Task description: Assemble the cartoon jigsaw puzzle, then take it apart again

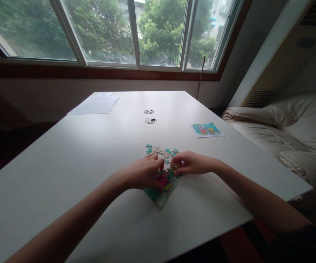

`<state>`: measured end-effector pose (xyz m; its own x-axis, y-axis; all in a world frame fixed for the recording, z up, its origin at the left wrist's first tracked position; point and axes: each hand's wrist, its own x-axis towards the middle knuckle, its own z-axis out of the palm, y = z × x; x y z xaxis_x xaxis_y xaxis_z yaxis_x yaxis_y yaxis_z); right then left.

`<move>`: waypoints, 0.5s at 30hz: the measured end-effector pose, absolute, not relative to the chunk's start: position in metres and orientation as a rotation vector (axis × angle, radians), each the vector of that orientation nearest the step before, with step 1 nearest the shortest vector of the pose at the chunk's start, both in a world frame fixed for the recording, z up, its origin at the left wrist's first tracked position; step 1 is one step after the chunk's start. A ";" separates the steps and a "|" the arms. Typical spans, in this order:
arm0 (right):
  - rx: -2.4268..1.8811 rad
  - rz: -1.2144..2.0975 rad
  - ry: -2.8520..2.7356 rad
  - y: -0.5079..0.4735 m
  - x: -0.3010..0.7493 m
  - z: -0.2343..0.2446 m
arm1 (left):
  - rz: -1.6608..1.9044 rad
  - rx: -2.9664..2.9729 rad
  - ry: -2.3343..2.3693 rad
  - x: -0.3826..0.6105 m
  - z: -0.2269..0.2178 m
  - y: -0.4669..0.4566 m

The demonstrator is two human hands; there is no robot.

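A partly joined jigsaw puzzle (160,200) with a green, pink and yellow cartoon picture lies turned cornerwise on the white table. My left hand (147,172) rests over its left side, thumb and fingers apart, steadying touch on the surface. At the puzzle's upper right edge, my right hand (189,162) has thumb and fingertips pinched around a small puzzle piece (175,166), partly hidden by the fingers. Just beyond both hands lie several loose puzzle pieces (157,149), some teal, others showing plain beige backs.
A small picture sheet (207,130) in matching colours lies to the right. Paper sheets (93,105) lie at the far left of the table (114,131). Two round inserts (150,120) sit mid-table. A cream sofa (297,120) stands on the right, below windows and a thin stick (200,77).
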<state>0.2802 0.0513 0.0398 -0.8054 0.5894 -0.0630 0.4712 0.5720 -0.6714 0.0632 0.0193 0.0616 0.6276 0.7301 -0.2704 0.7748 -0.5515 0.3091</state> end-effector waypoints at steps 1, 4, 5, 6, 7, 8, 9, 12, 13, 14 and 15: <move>-0.893 1.072 -2.621 0.052 0.281 0.039 | -0.153 2.447 1.193 0.063 0.062 0.020; -0.889 1.130 -2.580 0.052 0.281 0.039 | -0.122 2.426 1.190 0.062 0.062 0.021; -0.891 1.134 -2.564 0.052 0.281 0.039 | -0.101 2.419 1.185 0.062 0.061 0.021; -0.897 1.124 -2.546 0.052 0.280 0.038 | -0.076 2.413 1.177 0.062 0.061 0.022; -0.901 1.110 -2.523 0.052 0.280 0.038 | -0.049 2.406 1.166 0.062 0.060 0.022; -0.900 1.103 -2.496 0.052 0.280 0.038 | -0.019 2.399 1.151 0.062 0.059 0.024; -0.895 1.114 -2.466 0.051 0.279 0.038 | 0.010 2.392 1.132 0.062 0.058 0.025; -0.851 1.237 -2.374 0.051 0.278 0.036 | 0.080 2.369 1.064 0.061 0.054 0.030; -0.839 1.277 -2.351 0.051 0.278 0.036 | 0.092 2.359 1.045 0.061 0.052 0.031; -0.832 1.301 -2.335 0.051 0.278 0.035 | 0.101 2.347 1.032 0.060 0.051 0.032; -0.829 1.315 -2.321 0.051 0.277 0.035 | 0.105 2.335 1.023 0.060 0.050 0.032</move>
